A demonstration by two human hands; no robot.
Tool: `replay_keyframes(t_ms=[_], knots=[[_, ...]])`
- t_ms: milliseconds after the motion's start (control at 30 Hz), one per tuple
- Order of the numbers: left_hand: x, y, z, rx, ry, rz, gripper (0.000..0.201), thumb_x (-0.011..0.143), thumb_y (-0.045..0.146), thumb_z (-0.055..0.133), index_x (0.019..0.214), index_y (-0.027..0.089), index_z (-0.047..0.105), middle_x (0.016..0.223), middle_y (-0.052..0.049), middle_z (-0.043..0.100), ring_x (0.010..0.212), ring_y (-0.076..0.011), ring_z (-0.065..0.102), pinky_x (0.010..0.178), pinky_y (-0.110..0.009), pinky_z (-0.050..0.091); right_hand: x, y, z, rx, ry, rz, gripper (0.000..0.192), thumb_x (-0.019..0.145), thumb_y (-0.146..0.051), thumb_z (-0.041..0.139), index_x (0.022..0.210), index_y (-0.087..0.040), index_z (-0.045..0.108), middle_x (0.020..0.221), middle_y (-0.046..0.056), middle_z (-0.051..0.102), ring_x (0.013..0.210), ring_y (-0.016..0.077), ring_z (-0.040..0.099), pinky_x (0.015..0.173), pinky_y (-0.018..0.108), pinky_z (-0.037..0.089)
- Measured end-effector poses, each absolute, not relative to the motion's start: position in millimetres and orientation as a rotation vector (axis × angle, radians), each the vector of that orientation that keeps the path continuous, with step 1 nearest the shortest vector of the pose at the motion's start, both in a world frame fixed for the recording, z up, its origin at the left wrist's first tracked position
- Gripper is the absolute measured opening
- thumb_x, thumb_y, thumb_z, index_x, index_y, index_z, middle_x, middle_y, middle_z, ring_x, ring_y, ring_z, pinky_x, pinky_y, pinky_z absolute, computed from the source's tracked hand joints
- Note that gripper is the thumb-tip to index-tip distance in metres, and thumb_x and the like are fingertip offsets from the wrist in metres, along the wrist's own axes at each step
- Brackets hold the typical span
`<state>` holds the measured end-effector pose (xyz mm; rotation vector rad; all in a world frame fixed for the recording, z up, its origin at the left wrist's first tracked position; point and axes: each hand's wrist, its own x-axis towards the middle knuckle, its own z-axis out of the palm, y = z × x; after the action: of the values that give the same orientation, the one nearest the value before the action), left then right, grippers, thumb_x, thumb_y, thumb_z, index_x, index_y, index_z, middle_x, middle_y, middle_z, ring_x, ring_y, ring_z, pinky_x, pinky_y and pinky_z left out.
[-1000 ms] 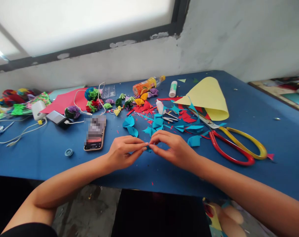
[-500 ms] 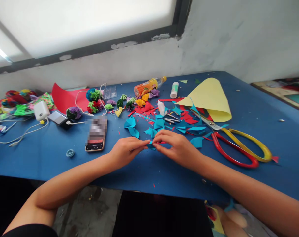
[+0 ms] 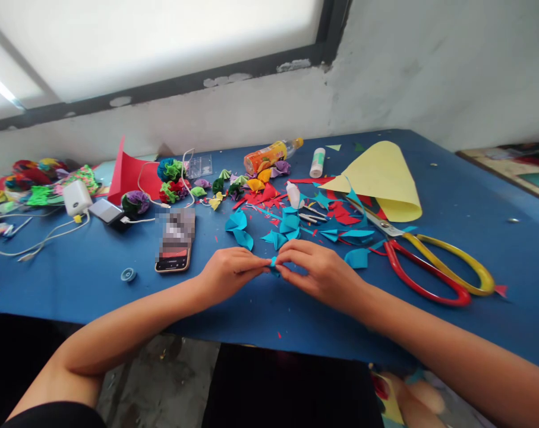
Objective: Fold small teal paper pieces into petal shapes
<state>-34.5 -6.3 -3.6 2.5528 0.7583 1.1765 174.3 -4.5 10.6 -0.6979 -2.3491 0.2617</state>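
A small piece of blue paper (image 3: 274, 265) is pinched between the fingertips of both hands, low over the table's front half. My left hand (image 3: 231, 270) grips it from the left with thumb and fingers pressed together. From the other side my right hand (image 3: 316, 268) pinches it, its fingers covering part of it. Just beyond lie folded blue paper pieces (image 3: 277, 239) and a curved pair of blue petals (image 3: 239, 229). Another blue paper piece (image 3: 356, 258) rests to the right of my right hand.
Large scissors (image 3: 429, 255) with red and yellow handles lie open at right, by a rolled yellow sheet (image 3: 380, 175). A phone (image 3: 175, 244) and small round cap (image 3: 128, 274) are at left. Behind are a drink bottle (image 3: 271, 156), glue bottle (image 3: 292, 195) and red scraps (image 3: 269, 193).
The blue paper between my fingertips has turned and shows more of itself; a red strip at my right fingers no longer shows. The red sheet at the back left stands up more steeply.
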Motion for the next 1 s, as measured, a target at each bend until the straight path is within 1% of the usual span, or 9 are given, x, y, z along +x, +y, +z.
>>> replay_keyframes(t_ms=[133, 267, 433, 500, 633, 700, 833, 1000], knots=[[-34.0, -8.1, -4.3, 2.527, 0.801, 1.214, 0.017, 0.084, 0.024, 0.057, 0.088, 0.013, 0.069, 0.07, -0.006, 0.069, 0.062, -0.0118, 0.064, 0.058, -0.02, 0.052, 173.2, -7.1, 13.5, -0.71, -2.35, 0.273, 0.012, 0.087, -0.018, 0.046, 0.084, -0.017, 0.057, 0.086, 0.006, 0.061, 0.08, 0.0162, 0.06, 0.069, 0.026, 0.049], [-33.7, -10.0, -5.9, 2.532, 0.826, 1.265, 0.016, 0.083, 0.023, 0.059, 0.086, 0.012, 0.069, 0.069, -0.006, 0.069, 0.06, -0.0116, 0.064, 0.057, -0.02, 0.052, 172.4, -8.6, 13.8, -0.725, -2.351, 0.299, 0.011, 0.086, -0.019, 0.047, 0.084, -0.018, 0.057, 0.086, 0.006, 0.061, 0.08, 0.0165, 0.06, 0.07, 0.027, 0.049], [-33.8, -12.2, -4.8, 2.617, 0.825, 1.276, 0.014, 0.083, 0.021, 0.058, 0.087, 0.013, 0.068, 0.069, -0.005, 0.07, 0.059, -0.0106, 0.064, 0.055, -0.018, 0.051, 170.2, -11.4, 15.7, -0.746, -2.34, 0.409, 0.009, 0.084, -0.017, 0.047, 0.081, -0.018, 0.056, 0.084, 0.006, 0.06, 0.077, 0.0155, 0.059, 0.068, 0.026, 0.048], [-34.1, -12.0, -3.6, 2.657, 0.772, 1.246, 0.016, 0.085, 0.021, 0.055, 0.091, 0.012, 0.067, 0.071, -0.005, 0.07, 0.061, -0.011, 0.064, 0.058, -0.019, 0.052, 170.3, -11.0, 16.6, -0.771, -2.322, 0.432, 0.009, 0.083, -0.016, 0.047, 0.079, -0.017, 0.055, 0.081, 0.005, 0.059, 0.074, 0.015, 0.058, 0.067, 0.025, 0.047], [-35.1, -11.3, -2.7, 2.756, 0.7, 1.105, 0.021, 0.088, 0.018, 0.049, 0.102, 0.012, 0.063, 0.085, -0.007, 0.071, 0.076, -0.0136, 0.066, 0.068, -0.023, 0.055, 171.9, -8.2, 15.9, -0.821, -2.3, 0.405, 0.007, 0.081, -0.015, 0.049, 0.077, -0.017, 0.054, 0.077, 0.004, 0.057, 0.071, 0.015, 0.056, 0.065, 0.025, 0.046], [-35.9, -11.4, -3.4, 2.779, 0.697, 1.075, 0.022, 0.088, 0.016, 0.049, 0.104, 0.012, 0.062, 0.087, -0.008, 0.071, 0.078, -0.0143, 0.067, 0.068, -0.024, 0.056, 172.2, -7.5, 14.7, -0.819, -2.313, 0.402, 0.007, 0.081, -0.015, 0.049, 0.077, -0.018, 0.054, 0.078, 0.004, 0.057, 0.071, 0.015, 0.056, 0.065, 0.025, 0.046], [-36.5, -12.2, -5.8, 2.752, 0.715, 1.104, 0.019, 0.087, 0.018, 0.051, 0.099, 0.012, 0.065, 0.081, -0.006, 0.071, 0.071, -0.0137, 0.067, 0.064, -0.022, 0.055, 171.4, -8.9, 13.5, -0.79, -2.333, 0.396, 0.008, 0.081, -0.014, 0.048, 0.079, -0.018, 0.054, 0.081, 0.005, 0.059, 0.074, 0.0155, 0.057, 0.066, 0.025, 0.046], [-35.7, -13.6, -6.8, 2.67, 0.811, 1.165, 0.018, 0.086, 0.022, 0.053, 0.091, 0.014, 0.069, 0.07, -0.004, 0.07, 0.06, -0.0114, 0.066, 0.055, -0.018, 0.052, 170.0, -10.8, 14.4, -0.778, -2.348, 0.382, 0.008, 0.082, -0.014, 0.048, 0.079, -0.018, 0.054, 0.083, 0.005, 0.059, 0.077, 0.016, 0.058, 0.067, 0.025, 0.046]])
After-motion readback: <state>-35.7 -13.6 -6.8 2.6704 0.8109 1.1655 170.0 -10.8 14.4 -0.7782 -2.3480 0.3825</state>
